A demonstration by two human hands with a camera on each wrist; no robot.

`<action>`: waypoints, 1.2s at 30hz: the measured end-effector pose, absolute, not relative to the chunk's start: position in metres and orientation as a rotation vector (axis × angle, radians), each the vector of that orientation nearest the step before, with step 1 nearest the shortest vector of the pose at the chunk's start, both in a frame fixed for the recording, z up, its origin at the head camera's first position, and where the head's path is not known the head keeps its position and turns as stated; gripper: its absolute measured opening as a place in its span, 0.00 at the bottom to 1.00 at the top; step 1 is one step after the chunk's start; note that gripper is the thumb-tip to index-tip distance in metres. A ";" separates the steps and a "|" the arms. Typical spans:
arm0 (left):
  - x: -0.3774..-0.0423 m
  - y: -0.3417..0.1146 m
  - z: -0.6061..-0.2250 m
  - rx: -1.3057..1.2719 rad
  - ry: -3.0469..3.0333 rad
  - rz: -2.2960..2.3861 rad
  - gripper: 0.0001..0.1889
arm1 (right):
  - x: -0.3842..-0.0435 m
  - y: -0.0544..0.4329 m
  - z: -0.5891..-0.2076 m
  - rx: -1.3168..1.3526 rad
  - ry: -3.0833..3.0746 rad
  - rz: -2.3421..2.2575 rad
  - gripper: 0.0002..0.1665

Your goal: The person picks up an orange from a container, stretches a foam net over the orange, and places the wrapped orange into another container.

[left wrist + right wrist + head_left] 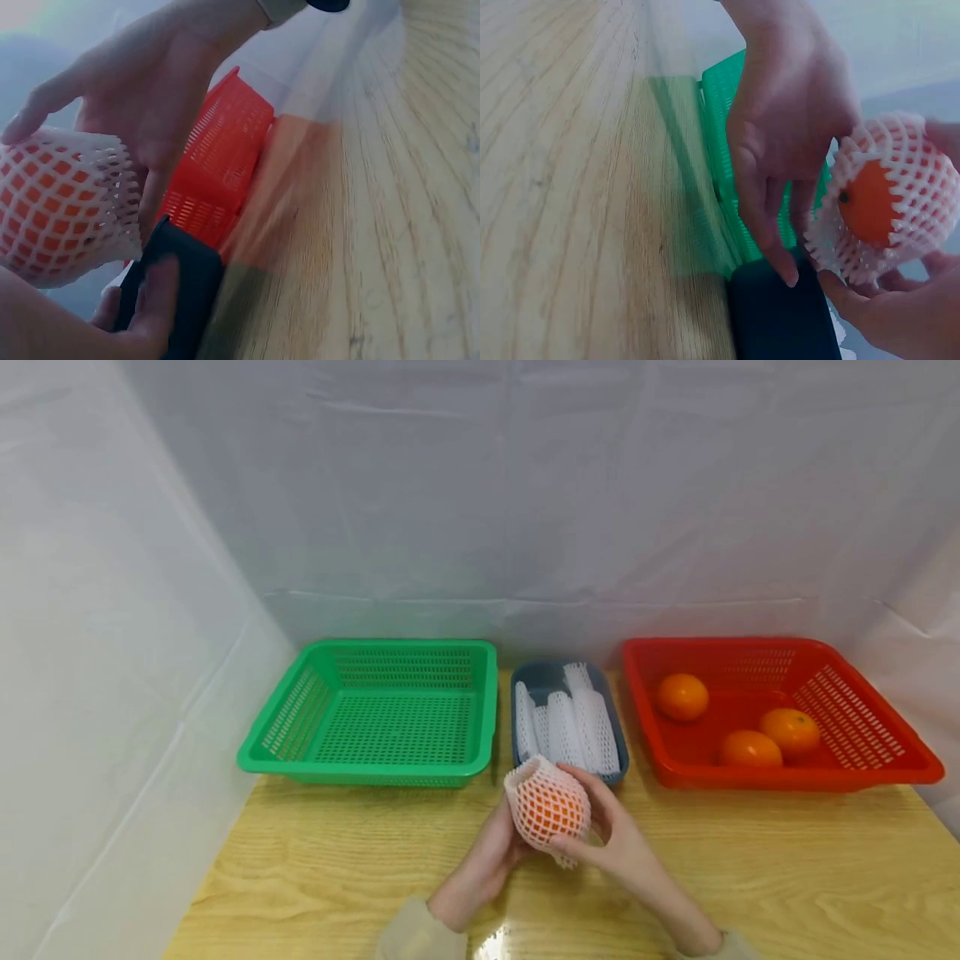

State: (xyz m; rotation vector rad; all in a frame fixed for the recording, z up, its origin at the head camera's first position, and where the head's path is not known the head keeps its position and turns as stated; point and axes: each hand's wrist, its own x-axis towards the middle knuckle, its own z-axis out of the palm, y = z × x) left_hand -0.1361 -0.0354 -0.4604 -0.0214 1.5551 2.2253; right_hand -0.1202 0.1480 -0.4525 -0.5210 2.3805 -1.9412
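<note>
Because the netted orange (pixel 553 810) blocks the line of sight, much of the left hand (pixel 495 843) vanishes at the lower centre of the head view; whether it grips or merely supports, I can't tell. The right wrist view catches some of its fingers, loosely bent beside the white foam net (pixel 926 176), where a patch of peel shows! And the right hand (pixel 611 839) has the fruit gripped, thumb near, fingers across the far side. Sleeves (pixel 423 935) run off the bottom edge. Mid-frame, fruit and hand cover part of the blue bin's near rim (pixel 615 777); rolled nets (pixel 567 727) fill it.
</note>
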 end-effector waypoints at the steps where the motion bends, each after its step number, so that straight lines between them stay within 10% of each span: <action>1: -0.136 -0.036 -0.459 -0.015 1.610 2.214 0.42 | -0.120 0.147 -0.452 -0.471 2.368 -1.959 0.47; 36: -0.142 -0.036 -0.455 0.182 1.784 2.119 0.38 | -0.138 0.141 -0.455 -0.271 2.221 -2.034 0.44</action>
